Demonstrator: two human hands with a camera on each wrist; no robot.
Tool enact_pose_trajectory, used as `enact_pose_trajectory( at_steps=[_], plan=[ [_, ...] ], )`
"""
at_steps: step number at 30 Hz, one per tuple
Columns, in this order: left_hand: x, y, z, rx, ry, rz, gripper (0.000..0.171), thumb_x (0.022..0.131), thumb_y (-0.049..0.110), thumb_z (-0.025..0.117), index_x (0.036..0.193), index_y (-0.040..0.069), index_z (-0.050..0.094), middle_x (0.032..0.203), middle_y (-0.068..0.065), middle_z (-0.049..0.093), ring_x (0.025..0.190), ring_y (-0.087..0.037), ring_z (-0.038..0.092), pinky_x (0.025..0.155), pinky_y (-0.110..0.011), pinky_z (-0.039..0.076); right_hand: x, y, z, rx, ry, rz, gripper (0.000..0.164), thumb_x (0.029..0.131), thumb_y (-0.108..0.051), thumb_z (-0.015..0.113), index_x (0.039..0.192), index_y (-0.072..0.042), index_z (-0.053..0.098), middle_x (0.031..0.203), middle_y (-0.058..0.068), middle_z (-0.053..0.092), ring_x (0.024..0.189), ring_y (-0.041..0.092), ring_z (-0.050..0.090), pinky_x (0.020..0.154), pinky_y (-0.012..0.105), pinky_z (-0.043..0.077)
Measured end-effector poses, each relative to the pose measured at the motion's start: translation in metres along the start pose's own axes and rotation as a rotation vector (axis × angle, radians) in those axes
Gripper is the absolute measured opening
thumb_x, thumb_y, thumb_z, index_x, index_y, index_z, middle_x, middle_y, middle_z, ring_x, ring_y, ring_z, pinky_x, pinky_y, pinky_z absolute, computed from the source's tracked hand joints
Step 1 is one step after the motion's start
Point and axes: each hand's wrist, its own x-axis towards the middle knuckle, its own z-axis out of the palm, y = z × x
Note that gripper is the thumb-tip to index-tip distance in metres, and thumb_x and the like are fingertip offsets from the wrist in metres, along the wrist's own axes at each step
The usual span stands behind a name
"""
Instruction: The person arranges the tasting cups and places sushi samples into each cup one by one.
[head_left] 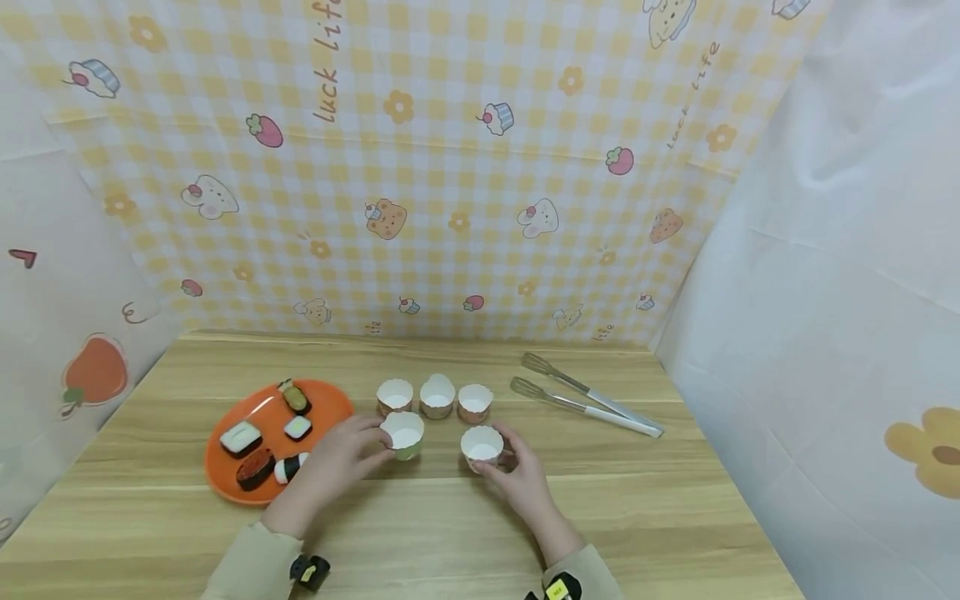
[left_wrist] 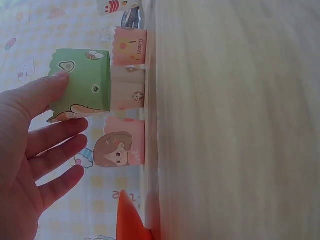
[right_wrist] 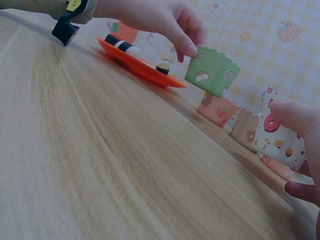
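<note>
My left hand point(head_left: 348, 450) pinches a green paper baking cup point(left_wrist: 86, 82) with avocado prints, thumb on its side near the wavy rim. In the right wrist view it hangs above the tabletop. My right hand point(head_left: 525, 479) holds a white paper baking cup point(right_wrist: 280, 132) printed with a pink donut, thumb on one side and fingers behind. Both cups have their mouths up. Behind them three more baking cups stand in a row: a pink one point(left_wrist: 127, 142) with a girl's face at left, a beige one point(right_wrist: 245, 129) in the middle and another pink one point(left_wrist: 131, 47) at right.
On the left lies an orange oval plate point(head_left: 217, 467) bearing several toy sushi pieces point(head_left: 255, 468); my left forearm passes over its near right edge. Metal tongs point(head_left: 592, 398) lie spread at the back right. A checked cloth point(head_left: 450, 167) hangs behind the wooden table point(head_left: 420, 542).
</note>
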Motion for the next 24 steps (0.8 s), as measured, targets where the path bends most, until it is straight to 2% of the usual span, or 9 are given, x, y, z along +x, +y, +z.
enact_pose_trajectory(
  at_steps=[7,12,19,24],
  plan=[
    [-0.0033,-0.0028,-0.0044,0.005,-0.027,-0.04,0.01,0.079,0.024,0.08,0.081,0.025,0.07,0.102,0.0,0.066,0.094,-0.017,0.06,0.077,-0.037,0.055,0.0004,-0.0016,0.0002,-0.002,-0.003,0.004,0.064,0.077,0.0,0.079,0.131,0.011,0.048,0.117,0.025,0.059,0.089,0.035,0.063,0.08,0.045,0.056],
    [-0.0057,-0.0056,-0.0059,0.008,-0.059,-0.076,0.009,0.079,0.025,0.08,0.081,0.025,0.071,0.107,-0.005,0.067,0.1,-0.022,0.06,0.082,-0.04,0.054,0.0007,-0.0021,0.0008,-0.026,0.0,-0.009,0.063,0.077,-0.001,0.079,0.131,0.011,0.049,0.118,0.024,0.059,0.091,0.033,0.063,0.08,0.04,0.056],
    [-0.0063,-0.0094,-0.008,0.007,-0.09,-0.069,0.009,0.078,0.024,0.081,0.081,0.024,0.072,0.107,-0.006,0.068,0.101,-0.024,0.06,0.083,-0.041,0.054,0.0006,-0.0019,0.0003,-0.024,0.0,-0.014,0.062,0.077,0.0,0.079,0.131,0.009,0.05,0.117,0.024,0.059,0.091,0.033,0.062,0.08,0.043,0.056],
    [-0.0071,-0.0107,-0.0074,0.005,-0.125,-0.103,0.008,0.078,0.024,0.081,0.081,0.024,0.073,0.111,-0.011,0.067,0.105,-0.028,0.059,0.085,-0.044,0.053,0.0002,-0.0018,0.0003,-0.025,0.0,-0.014,0.062,0.077,0.0,0.079,0.13,0.01,0.05,0.115,0.024,0.06,0.089,0.034,0.063,0.08,0.045,0.056]
  ],
)
